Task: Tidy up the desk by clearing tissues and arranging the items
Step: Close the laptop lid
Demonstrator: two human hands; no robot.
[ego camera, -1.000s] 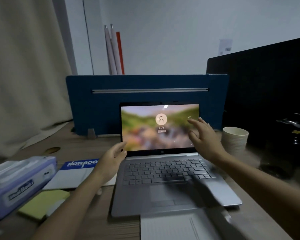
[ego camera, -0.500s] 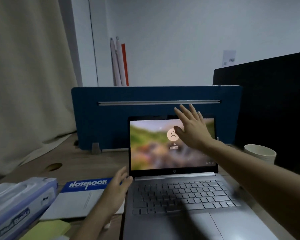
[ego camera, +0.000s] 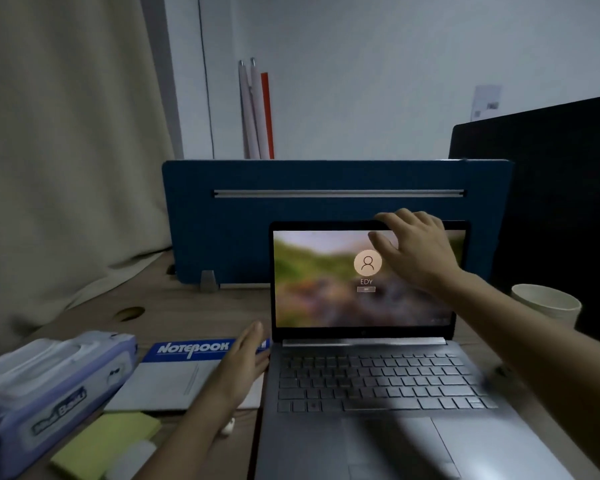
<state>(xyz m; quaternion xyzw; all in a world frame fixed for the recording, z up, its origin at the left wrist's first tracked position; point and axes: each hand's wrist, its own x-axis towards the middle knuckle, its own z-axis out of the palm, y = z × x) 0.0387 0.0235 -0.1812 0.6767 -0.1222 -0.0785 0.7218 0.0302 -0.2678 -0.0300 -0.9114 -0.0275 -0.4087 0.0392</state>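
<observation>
Dim room, wooden table (ego camera: 194, 306): an open laptop (ego camera: 371, 375) sits before a blue divider (ego camera: 243, 220). Right hand (ego camera: 418, 247) curls over its screen's top edge; left hand (ego camera: 243, 362) lies flat, fingers straight, over a notebook (ego camera: 174, 375) beside a wipes pack (ego camera: 49, 386).

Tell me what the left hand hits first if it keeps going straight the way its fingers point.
Probably the laptop: the left hand lies over the notebook, fingers aimed forward beside the laptop's left edge near the hinge. Depth is unclear; it might slip past toward the blue divider.
</observation>
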